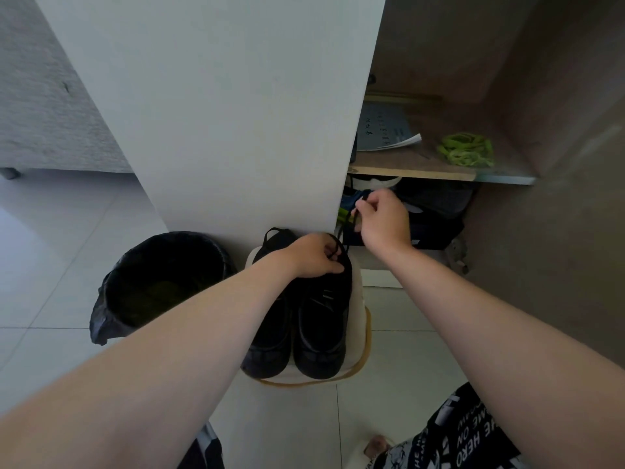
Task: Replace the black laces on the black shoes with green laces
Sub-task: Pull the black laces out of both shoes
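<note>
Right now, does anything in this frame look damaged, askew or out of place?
One thing: the cabinet's lower panel edge, just past the right hand, looks chipped and ragged. Otherwise the green laces lie in a loose heap on the shelf, and the black shoes sit paired on the stool.

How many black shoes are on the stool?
2. The left shoe lies partly behind a forearm; the right shoe, beside it, is held by the left hand. None seem hidden.
</note>
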`<state>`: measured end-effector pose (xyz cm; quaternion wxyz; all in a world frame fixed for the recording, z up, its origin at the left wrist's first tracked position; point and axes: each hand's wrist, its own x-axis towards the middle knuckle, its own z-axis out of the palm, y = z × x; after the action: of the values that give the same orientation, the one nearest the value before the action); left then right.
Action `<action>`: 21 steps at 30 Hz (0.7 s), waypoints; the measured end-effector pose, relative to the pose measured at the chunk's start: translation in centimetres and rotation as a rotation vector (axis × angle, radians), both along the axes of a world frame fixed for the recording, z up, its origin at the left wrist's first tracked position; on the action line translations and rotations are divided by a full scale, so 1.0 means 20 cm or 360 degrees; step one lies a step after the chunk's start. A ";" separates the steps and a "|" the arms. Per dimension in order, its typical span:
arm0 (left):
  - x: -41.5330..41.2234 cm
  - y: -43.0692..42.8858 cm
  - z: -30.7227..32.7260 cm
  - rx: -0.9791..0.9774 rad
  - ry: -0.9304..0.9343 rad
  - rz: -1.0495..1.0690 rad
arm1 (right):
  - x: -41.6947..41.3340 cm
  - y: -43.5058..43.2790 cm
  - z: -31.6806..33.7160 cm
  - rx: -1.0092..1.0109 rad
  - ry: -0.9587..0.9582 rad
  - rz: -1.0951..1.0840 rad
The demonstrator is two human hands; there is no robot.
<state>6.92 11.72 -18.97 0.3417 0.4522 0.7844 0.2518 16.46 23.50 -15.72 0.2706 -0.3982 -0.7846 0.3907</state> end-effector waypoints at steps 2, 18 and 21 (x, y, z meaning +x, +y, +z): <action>0.00 0.00 -0.01 -0.0012 -0.0024 0.0027 | 0.01 0.00 0.00 0.0019 0.0030 0.0139; -0.02 0.03 0.03 0.0388 -0.0413 0.0681 | 0.06 -0.06 -0.08 -0.0407 -0.0990 0.0526; -0.03 0.02 0.01 0.0354 -0.0234 0.0561 | 0.04 -0.05 -0.10 -0.0261 -0.1093 0.0591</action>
<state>6.25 12.10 -18.68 0.2968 0.3233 0.7918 0.4249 17.32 22.42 -17.70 -0.1154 -0.3772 -0.8544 0.3383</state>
